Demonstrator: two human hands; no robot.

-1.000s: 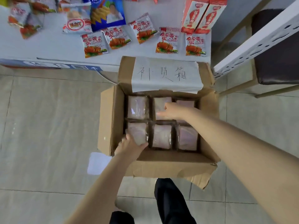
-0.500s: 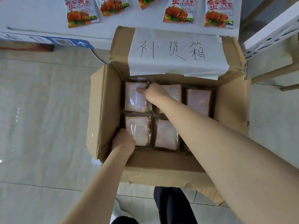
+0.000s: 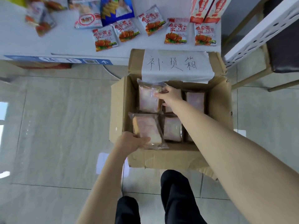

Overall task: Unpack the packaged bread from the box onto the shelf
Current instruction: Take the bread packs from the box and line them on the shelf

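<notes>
An open cardboard box (image 3: 221,110) is seen at the centre of the frame, standing on a tiled floor (image 3: 56,126). A white paper label (image 3: 174,65) with handwritten characters is stuck on its far flap. Packaged bread is packed inside in rows.

The left hand (image 3: 129,142), at the lower left corner of the box, is closed in a grip around the near end of one bread packet (image 3: 146,128), which is tilted and raised partly above the box's near edge. The right hand (image 3: 170,96), reached in from the lower right of the frame, is closed on the upper right corner of a second bread packet (image 3: 148,97) at the far left of the box; this packet is lifted above its neighbours.

Further packets (image 3: 172,129) lie flat in the box. Across the top of the frame, a white shelf (image 3: 64,44) carries red-and-white snack packets (image 3: 176,33).
</notes>
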